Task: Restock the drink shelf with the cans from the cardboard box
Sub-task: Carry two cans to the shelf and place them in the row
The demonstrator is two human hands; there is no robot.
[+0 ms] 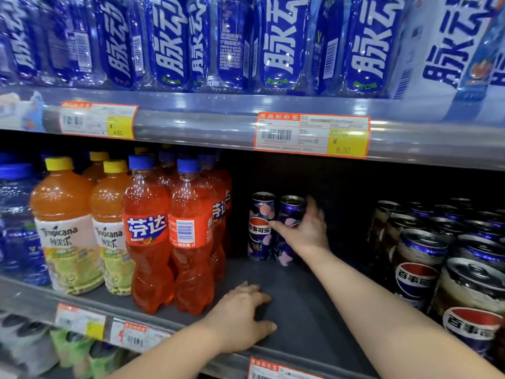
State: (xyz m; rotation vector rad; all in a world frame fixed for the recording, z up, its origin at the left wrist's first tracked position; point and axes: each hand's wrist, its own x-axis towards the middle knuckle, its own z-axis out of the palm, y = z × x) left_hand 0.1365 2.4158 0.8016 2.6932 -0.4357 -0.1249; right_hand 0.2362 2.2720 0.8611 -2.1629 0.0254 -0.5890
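1. Bottles (147,233) fill the left of the shelf (306,318).
2. Left hand (243,321) rests flat on it, holding nothing.
3. One can (259,225) stands at the back; right hand (306,228) grips a second can (288,212) beside it.
4. Gap mostly unfilled; box unseen.

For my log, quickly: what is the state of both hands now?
Left hand: open, resting on the shelf.
Right hand: holding the right slim can.

Just left of the held can (289,209) in my right grip (308,228), a slim can (259,228) reads 百事可乐, as do the stout cans (415,280) to the right. Farther left, red bottles (146,231) say 芬达 and juice bottles (61,236) say Tropicana. Above the grip, a tag (311,135) reads 商品标价签, ¥6.00, and a second tag (98,121) reads 4.50. Blue bottles (169,42) on top read 脉动.
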